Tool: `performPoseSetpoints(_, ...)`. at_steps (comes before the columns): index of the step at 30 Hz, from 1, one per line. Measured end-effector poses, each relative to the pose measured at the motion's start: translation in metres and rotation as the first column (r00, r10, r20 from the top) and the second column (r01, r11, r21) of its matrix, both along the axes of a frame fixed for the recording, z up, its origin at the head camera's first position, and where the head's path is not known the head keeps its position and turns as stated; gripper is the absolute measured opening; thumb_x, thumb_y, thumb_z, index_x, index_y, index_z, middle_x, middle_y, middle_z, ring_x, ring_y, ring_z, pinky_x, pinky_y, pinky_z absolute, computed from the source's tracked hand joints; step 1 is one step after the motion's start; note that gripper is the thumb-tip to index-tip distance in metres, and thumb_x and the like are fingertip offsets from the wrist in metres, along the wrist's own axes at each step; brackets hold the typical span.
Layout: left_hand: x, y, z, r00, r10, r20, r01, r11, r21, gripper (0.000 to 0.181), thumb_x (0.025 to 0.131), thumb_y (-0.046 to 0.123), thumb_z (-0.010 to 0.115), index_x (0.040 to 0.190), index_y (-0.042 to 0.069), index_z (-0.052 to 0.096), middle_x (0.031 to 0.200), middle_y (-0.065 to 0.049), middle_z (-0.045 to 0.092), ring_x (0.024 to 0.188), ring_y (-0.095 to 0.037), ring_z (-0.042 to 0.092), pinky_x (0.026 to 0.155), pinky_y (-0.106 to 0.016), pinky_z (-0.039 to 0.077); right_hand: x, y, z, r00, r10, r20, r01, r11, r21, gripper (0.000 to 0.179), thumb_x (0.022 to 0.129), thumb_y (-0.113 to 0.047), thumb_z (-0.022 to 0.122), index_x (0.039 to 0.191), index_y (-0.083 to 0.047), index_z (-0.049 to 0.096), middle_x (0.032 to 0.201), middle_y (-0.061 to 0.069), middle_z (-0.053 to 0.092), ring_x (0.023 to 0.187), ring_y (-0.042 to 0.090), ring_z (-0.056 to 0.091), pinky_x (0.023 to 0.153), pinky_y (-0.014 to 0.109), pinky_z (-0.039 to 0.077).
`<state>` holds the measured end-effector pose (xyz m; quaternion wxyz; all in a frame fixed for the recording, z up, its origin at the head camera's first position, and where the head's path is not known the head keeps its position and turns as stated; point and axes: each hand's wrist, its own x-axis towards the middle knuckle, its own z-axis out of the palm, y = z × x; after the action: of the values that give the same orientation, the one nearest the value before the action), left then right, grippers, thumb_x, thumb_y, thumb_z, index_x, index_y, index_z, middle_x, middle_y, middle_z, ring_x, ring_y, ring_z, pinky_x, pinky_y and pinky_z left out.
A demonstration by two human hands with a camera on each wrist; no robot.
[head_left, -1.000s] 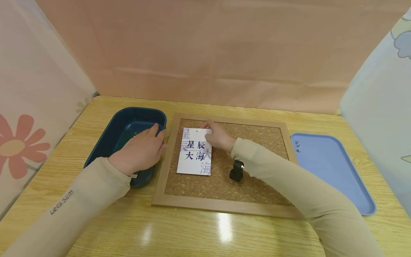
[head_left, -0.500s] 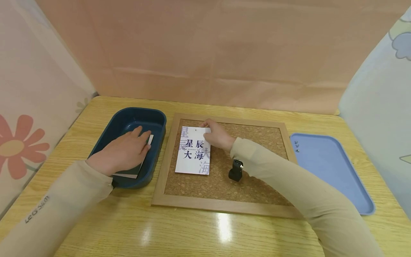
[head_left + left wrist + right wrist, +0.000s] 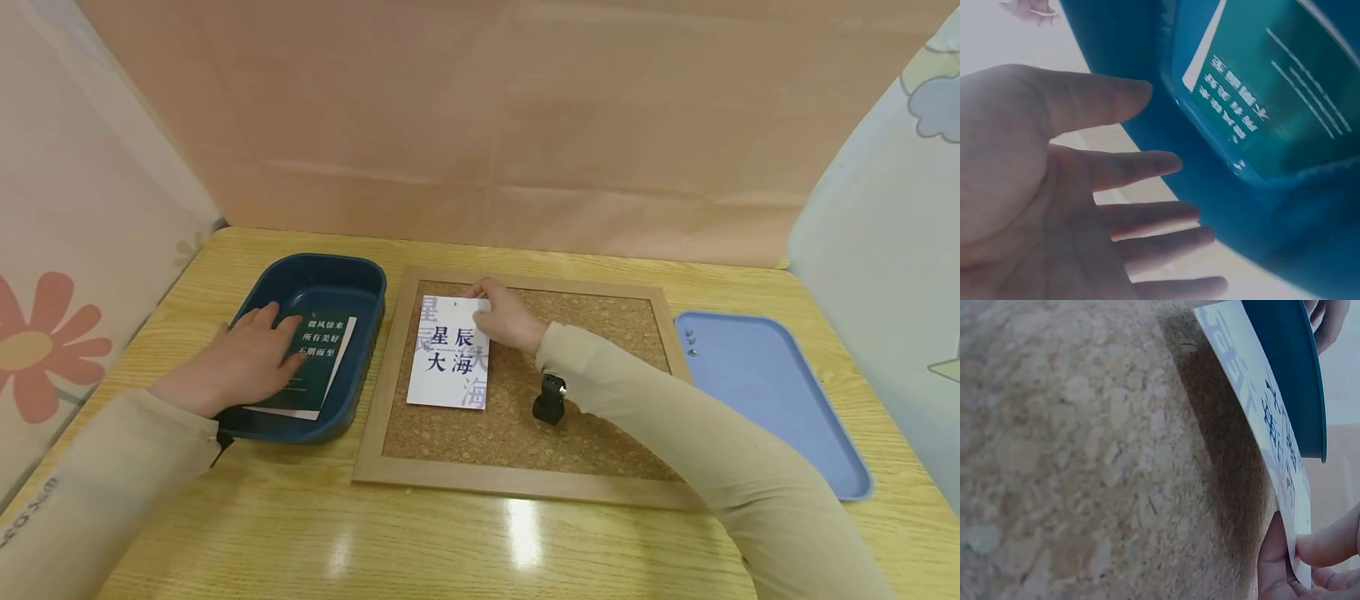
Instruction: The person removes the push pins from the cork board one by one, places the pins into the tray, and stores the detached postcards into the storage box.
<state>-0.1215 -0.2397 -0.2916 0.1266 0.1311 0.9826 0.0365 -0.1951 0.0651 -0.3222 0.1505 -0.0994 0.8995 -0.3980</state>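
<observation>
A white card (image 3: 448, 354) with dark blue and pale purple characters lies over the left part of the framed cork board (image 3: 585, 450). My right hand (image 3: 508, 318) pinches its upper right edge, thumb on the front and fingers behind, as the right wrist view shows. There the card's lower end stands off the cork (image 3: 1085, 456), casting a shadow. A tiny spot (image 3: 456, 304) shows near its top edge. My left hand (image 3: 247, 360) is spread with nothing in it, over the left side of a dark blue bin (image 3: 360, 265). Inside lies a green card (image 3: 318, 367), with a white edge showing beneath.
On the right a light blue tray (image 3: 772, 392) holds several small shiny pieces (image 3: 692, 340) near its upper left corner. The bin stands left of the board on the wooden table (image 3: 420, 542). Orange sheeting (image 3: 495, 125) hangs behind.
My left hand has moved left from the bin's right side to its left side, uncovering the green card. The right hand keeps its grip on the white card, which has shifted slightly left.
</observation>
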Motion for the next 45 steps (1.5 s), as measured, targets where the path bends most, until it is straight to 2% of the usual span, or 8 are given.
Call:
performPoseSetpoints(10,-0.003,-0.022,-0.001,0.990,0.120,0.080,-0.122,0.992,0.018,0.067,0.088,0.005,0.054,0.142,-0.017,0.021,0.141,-0.049,0.009,0.124,-0.068,0.018,0.092,-0.081,0.020,-0.001,0.001,0.000,1.000,-0.016,-0.004,0.016,1.000,0.005,0.039,0.086,0.005,0.046,0.125,0.001,0.049,0.120,0.020,0.057,0.100,0.027,0.052,0.088,0.035,0.042)
performPoseSetpoints(15,-0.006,-0.033,-0.002,0.992,0.100,0.073,-0.104,0.993,0.053,0.086,0.077,-0.011,0.056,0.145,-0.016,0.004,0.135,-0.055,0.006,0.104,-0.067,0.042,0.075,-0.060,0.049,-0.001,0.001,0.000,1.000,-0.009,-0.018,0.009,1.000,0.012,0.039,0.085,0.005,0.046,0.123,0.001,0.050,0.121,0.021,0.057,0.101,0.027,0.052,0.088,0.035,0.042)
performPoseSetpoints(19,-0.008,-0.041,-0.002,0.994,0.080,0.080,-0.086,0.994,0.070,0.091,0.072,-0.015,0.056,0.145,-0.016,0.000,0.131,-0.056,0.014,0.082,-0.053,0.057,0.060,-0.047,0.051,-0.001,0.002,-0.001,1.000,-0.002,-0.031,0.003,1.000,0.029,0.039,0.084,0.004,0.047,0.123,0.001,0.050,0.123,0.021,0.056,0.104,0.028,0.052,0.092,0.037,0.042)
performPoseSetpoints(25,-0.007,-0.047,-0.003,0.994,0.073,0.080,-0.076,0.996,0.038,0.092,0.076,-0.011,0.060,0.145,-0.016,0.000,0.122,-0.050,0.036,0.099,-0.054,0.053,0.080,-0.059,0.047,-0.001,0.000,-0.001,0.999,-0.009,-0.033,0.010,0.999,0.033,0.039,0.084,0.004,0.047,0.123,0.000,0.051,0.124,0.020,0.056,0.105,0.028,0.052,0.093,0.038,0.041)
performPoseSetpoints(32,-0.010,-0.051,-0.002,0.993,0.047,0.111,-0.050,0.998,0.029,0.091,0.074,-0.012,0.060,0.143,-0.019,0.000,0.090,-0.032,0.059,0.076,-0.036,0.057,0.067,-0.045,0.049,-0.001,-0.002,0.001,1.000,-0.015,-0.013,0.016,0.999,0.041,0.039,0.086,0.003,0.047,0.125,-0.001,0.050,0.124,0.019,0.056,0.102,0.027,0.052,0.089,0.036,0.041)
performPoseSetpoints(36,-0.014,-0.053,0.000,0.990,0.049,0.130,-0.055,0.998,0.041,0.090,0.071,-0.011,0.059,0.141,-0.022,0.005,0.072,-0.018,0.056,0.061,-0.025,0.048,0.058,-0.038,0.045,-0.002,-0.002,0.003,1.000,-0.020,0.003,0.020,0.999,0.034,0.039,0.086,0.002,0.047,0.125,-0.002,0.050,0.122,0.018,0.056,0.100,0.026,0.052,0.088,0.035,0.042)
performPoseSetpoints(41,-0.017,-0.052,0.003,0.988,0.074,0.132,-0.077,0.997,0.016,0.089,0.070,-0.009,0.060,0.142,-0.021,0.009,0.080,-0.026,0.059,0.063,-0.027,0.049,0.058,-0.039,0.046,-0.005,-0.003,0.006,1.000,-0.018,-0.002,0.018,0.999,0.030,0.042,0.085,0.002,0.047,0.127,-0.002,0.049,0.120,0.018,0.056,0.098,0.025,0.052,0.084,0.033,0.042)
performPoseSetpoints(45,-0.018,-0.050,0.004,0.982,0.094,0.164,-0.100,0.995,0.029,0.089,0.073,-0.010,0.058,0.145,-0.018,0.006,0.070,-0.016,0.053,0.062,-0.026,0.047,0.057,-0.035,0.042,-0.006,-0.003,0.009,1.000,-0.028,-0.006,0.028,0.999,0.031,0.044,0.083,0.004,0.048,0.126,-0.002,0.050,0.119,0.019,0.057,0.097,0.027,0.053,0.082,0.034,0.045)
